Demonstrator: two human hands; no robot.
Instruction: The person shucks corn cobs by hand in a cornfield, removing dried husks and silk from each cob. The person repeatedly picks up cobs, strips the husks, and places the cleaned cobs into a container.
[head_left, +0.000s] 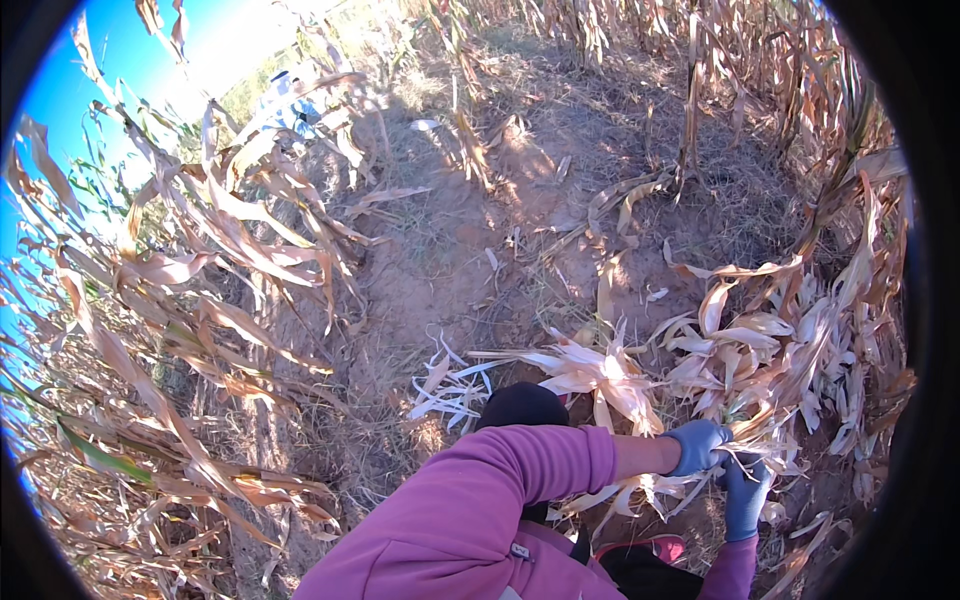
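Observation:
Both my hands wear blue-grey gloves and meet low on the right, close together. My left hand reaches across from the left with its fingers closed around the base of a bunch of dry corn husks. Just below it, my right hand grips the same husks from underneath. Whether an ear sits inside the bunch is hidden by the leaves and gloves. A spread of pale peeled husks lies left of my hands, over the ground before my knees.
A heap of dry husks and leaves stands beyond my hands. Dry corn stalks lean along the left; more stalks stand at the back. Pale husk strips lie on the bare soil. Another person is far off.

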